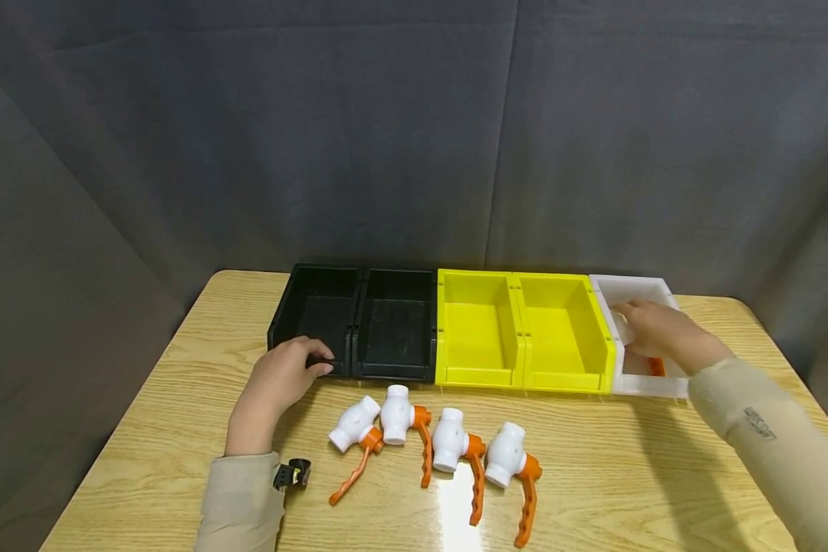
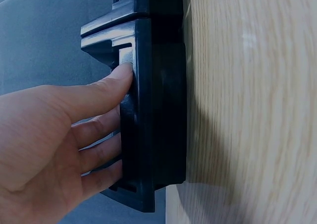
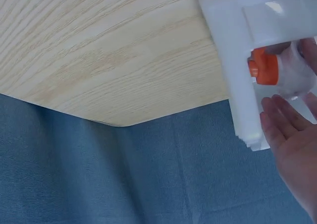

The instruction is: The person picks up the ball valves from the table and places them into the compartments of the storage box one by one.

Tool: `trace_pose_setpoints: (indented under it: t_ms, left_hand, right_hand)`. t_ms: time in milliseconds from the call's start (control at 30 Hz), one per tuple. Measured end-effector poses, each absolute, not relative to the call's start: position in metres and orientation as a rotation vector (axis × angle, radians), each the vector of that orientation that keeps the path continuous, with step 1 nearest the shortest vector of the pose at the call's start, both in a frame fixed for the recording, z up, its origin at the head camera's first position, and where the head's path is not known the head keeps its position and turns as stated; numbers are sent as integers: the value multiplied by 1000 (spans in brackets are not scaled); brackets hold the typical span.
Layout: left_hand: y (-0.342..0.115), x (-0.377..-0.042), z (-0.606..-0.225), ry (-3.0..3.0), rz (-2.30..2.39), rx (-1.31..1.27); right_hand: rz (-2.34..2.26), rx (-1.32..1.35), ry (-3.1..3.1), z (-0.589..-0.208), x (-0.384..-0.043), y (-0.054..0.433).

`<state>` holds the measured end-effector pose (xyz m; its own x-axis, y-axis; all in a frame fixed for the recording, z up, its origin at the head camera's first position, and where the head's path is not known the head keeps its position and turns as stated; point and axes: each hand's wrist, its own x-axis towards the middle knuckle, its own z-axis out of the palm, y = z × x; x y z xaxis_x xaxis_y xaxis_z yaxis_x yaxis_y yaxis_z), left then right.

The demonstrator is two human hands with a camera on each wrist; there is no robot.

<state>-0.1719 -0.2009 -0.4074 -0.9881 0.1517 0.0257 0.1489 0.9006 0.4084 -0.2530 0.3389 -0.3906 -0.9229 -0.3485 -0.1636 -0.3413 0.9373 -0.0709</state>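
My left hand [image 1: 280, 376] is at the front edge of the leftmost black bin [image 2: 168, 115]. Its thumb rests on the front lip, with the other fingers behind that lip in the left wrist view. My right hand [image 1: 658, 330] reaches down into the white bin [image 3: 230, 50] at the far right. A white ball valve with an orange handle [image 3: 267, 68] lies inside, between the thumb and the loosely spread fingers. Several more white ball valves [image 1: 450, 438] with orange handles lie in a row on the table before the bins.
A second black bin [image 1: 396, 371] and two yellow bins [image 1: 479, 376] [image 1: 567, 381] join the end bins in one row on the wooden table [image 1: 159, 429]. Behind the row hangs a grey curtain [image 1: 400, 146]. A small black clip [image 1: 292, 473] sits at my left sleeve.
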Motion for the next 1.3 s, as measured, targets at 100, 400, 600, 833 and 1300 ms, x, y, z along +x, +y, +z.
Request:
trace_pose_setpoints:
  t_ms: [100,400,600,833,1300]
  left_hand:
    - [-202,-172,-408,3058,653,247]
    - [-203,-174,-408,3058,653,249]
    - [-202,-174,-409,3062,661,244]
    - [-201,-174,-409,3062,665,246]
    - [-201,-175,-410,3058,666,247]
  right_hand:
    - [-69,-551,2926,-387,-250,340]
    - [-10,-736,3015,-380,-235,344]
    - [-58,-911,3097,-373,-221,346]
    - [-38,-1058,3232,-370,-200,346]
    - [-128,-1194,3408,-370,-163,324]
